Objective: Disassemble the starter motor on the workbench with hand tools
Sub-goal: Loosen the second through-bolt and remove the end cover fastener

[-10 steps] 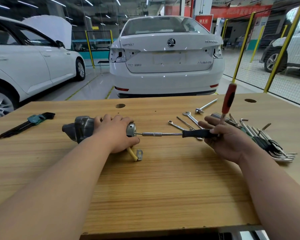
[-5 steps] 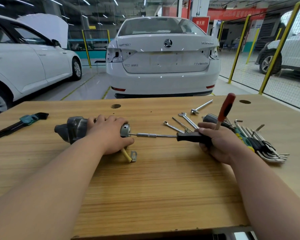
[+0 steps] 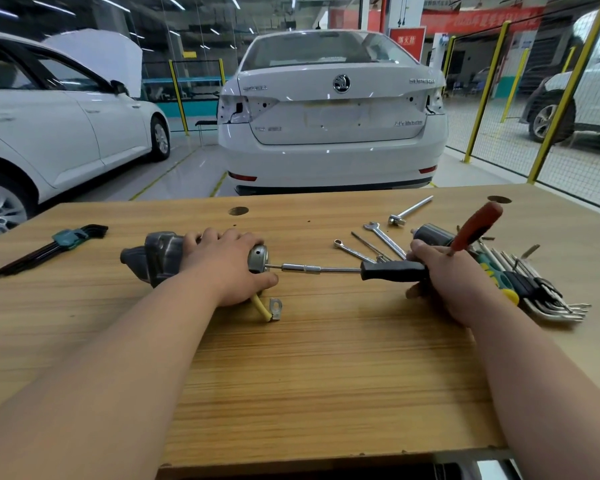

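Note:
The grey starter motor [image 3: 160, 255] lies on its side on the wooden workbench [image 3: 309, 375], its round metal end cap [image 3: 258, 258] facing right. My left hand [image 3: 227, 268] grips the motor body from above. A yellow cable with a metal lug [image 3: 270, 309] sticks out below that hand. My right hand [image 3: 442, 278] grips the black handle of a nut driver [image 3: 392, 270], whose shaft runs left to the end cap. The same hand also holds a red-handled screwdriver [image 3: 475, 225] that points up and to the right.
Two spanners [image 3: 383, 236] and a T-handle socket bar [image 3: 409, 210] lie behind the driver. A dark cylinder [image 3: 430, 233] and a fan of hex keys and screwdrivers [image 3: 541, 296] sit at the right. A hex key set [image 3: 52, 244] lies far left. Cars stand beyond the bench.
The red screwdriver handle has tilted from nearly upright to leaning right. Both hands stay on the motor and the nut driver. The view has shifted slightly.

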`<state>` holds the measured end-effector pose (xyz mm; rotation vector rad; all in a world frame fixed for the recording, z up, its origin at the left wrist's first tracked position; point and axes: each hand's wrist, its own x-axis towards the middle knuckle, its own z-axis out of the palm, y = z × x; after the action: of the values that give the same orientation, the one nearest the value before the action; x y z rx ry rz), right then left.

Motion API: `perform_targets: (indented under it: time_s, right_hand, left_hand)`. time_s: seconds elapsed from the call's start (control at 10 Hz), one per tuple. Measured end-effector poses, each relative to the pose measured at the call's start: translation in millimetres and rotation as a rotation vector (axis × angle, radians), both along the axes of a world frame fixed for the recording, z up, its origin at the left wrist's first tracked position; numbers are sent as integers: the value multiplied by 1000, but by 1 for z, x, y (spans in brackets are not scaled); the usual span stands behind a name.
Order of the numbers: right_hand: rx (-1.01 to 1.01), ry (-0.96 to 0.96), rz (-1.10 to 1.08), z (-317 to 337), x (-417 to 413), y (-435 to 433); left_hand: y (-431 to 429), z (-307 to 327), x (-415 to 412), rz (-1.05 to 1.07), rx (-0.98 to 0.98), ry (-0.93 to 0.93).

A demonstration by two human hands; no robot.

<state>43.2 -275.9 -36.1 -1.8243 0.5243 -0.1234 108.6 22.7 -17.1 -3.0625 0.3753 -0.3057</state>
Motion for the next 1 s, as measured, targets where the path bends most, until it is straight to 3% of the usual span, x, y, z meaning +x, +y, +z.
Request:
perform_targets:
  time_s: [0.1,0.2,0.3,0.4,0.5,0.6,0.7,0.8,0.9,1.0]
  right_hand:
    - [-234,-34,40,-1,-3,-1]
    - [-338,-46,113,-1,-4,0]
    - [-279,-85,178,-3,-4,-5]
    - [187,-145,211,-5,-3,-16]
    - [488,-224,214,-5,-4,-15]
    - [527,-245,153,-4,-3,-8]
    - [168,-103,159,-1,-7,-5]
    - [-61,-12,174,2,-10,-5]
    - [-173,9,141,3,-9,-3]
    - [-141,-10,135,2,-7,-2]
  left_hand:
    - [-1,0,0,3,8,-3]
    - [0,0,-1,5,5,-5]
    - [0,0,-1,4,8,-6]
    - [-1,0,0,10,15,-10]
    - [-1,0,-1,17,23,-8]
    - [-1,1,-1,18,28,-5]
    - [-1,0,-1,14,24,-7]
    - [0,1,-1,11,23,-6]
    - [0,1,-2,11,21,-8]
    - [-1,1,-2,10,24,-10]
